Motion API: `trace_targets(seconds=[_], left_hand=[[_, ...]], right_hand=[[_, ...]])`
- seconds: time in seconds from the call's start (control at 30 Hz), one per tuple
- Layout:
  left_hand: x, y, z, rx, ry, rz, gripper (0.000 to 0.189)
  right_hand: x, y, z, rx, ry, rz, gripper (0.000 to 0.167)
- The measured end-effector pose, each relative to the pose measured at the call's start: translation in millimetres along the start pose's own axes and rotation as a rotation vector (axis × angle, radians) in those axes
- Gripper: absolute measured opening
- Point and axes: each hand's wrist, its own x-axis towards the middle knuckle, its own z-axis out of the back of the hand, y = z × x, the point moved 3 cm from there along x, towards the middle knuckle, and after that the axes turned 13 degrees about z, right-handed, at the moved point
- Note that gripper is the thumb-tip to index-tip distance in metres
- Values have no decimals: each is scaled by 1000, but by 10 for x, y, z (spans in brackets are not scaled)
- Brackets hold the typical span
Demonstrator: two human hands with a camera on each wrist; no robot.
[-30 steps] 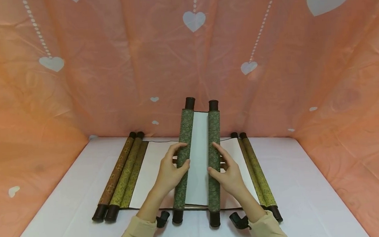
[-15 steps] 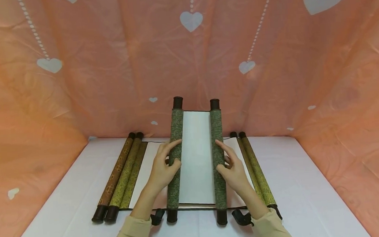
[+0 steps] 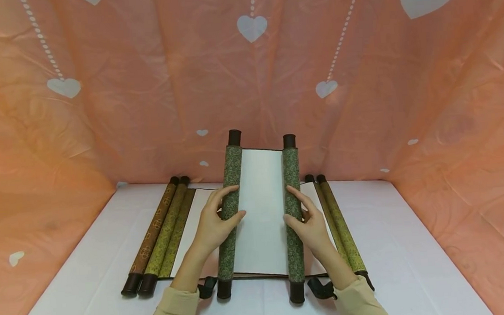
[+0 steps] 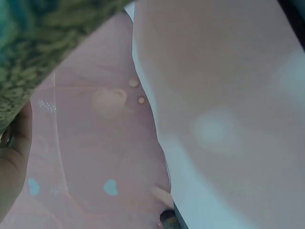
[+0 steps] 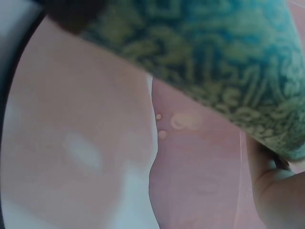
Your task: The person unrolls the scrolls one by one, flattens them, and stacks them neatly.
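A green patterned scroll (image 3: 261, 205) with dark end knobs is held partly unrolled, a strip of white paper showing between its two rolls. My left hand (image 3: 212, 223) grips the left roll (image 3: 228, 249), thumb in front and fingers wrapping behind. Around the right roll (image 3: 295, 252) curls my right hand (image 3: 312, 224). The scroll is tilted up at its far end, over a larger scroll. In the left wrist view a green roll (image 4: 43, 43) crosses the top left corner; the right wrist view has the patterned roll (image 5: 205, 62) close up.
Beneath lies an open yellow-green scroll, its white sheet (image 3: 194, 215) spread between a left roll (image 3: 167, 236) and a right roll (image 3: 342, 224). A rolled brown scroll (image 3: 153, 228) lies alongside at left. Behind the white table (image 3: 83, 257) hangs a pink cloth (image 3: 211, 72) with hearts.
The two green rolls have moved apart, the left one leftward and the right one slightly rightward. More white paper shows between them. Both hands have kept their grip.
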Motion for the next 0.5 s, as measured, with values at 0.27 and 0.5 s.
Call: trace_targets(seconds=[0.27, 0.5], left_hand=[[4, -1, 38, 48, -45, 19, 56], [4, 5, 106, 33, -54, -11, 57]], right_hand=[[14, -48, 39, -42, 2, 33, 76], [37, -28, 104, -26, -6, 31, 83]])
